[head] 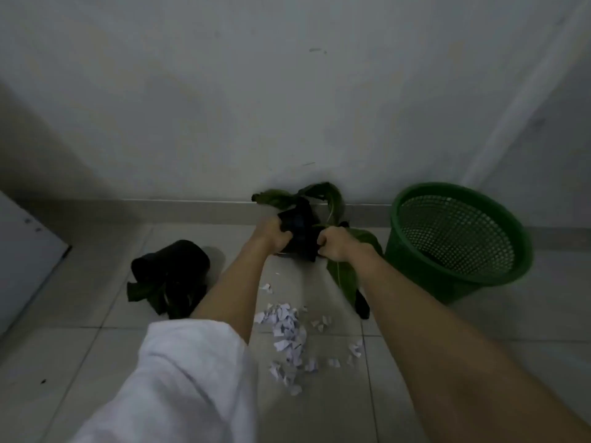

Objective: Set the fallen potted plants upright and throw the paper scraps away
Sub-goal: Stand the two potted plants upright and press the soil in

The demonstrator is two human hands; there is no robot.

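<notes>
- I am reaching both arms forward over a pale tiled floor (pixel 80 362), toward the base of a grey wall (pixel 224 107).
- My left hand (pixel 271 235) is curling tightly around the left side of a black plant bag (pixel 299 225), fingers closed into the soft plastic.
- My right hand (pixel 339 246) is gripping the right side of the same bag, fist closed on its edge, with a large green leaf (pixel 347 276) hanging just below my wrist.
- The plant's other dark leaves (pixel 297 195) are drooping against the wall behind the bag.
- A second potted plant (pixel 171 273) is lying on its side on the floor to the left, apart from my hands, its leaves pointing toward me.
- White paper scraps (pixel 287 337) are lying scattered on the tiles between my forearms, nearer to me than the bag.
- A green mesh wastebasket (pixel 454 238) is standing to the right, just beside the plant I am holding.
- A white sleeve (pixel 179 378) is covering my left upper arm; my right arm is bare.
</notes>
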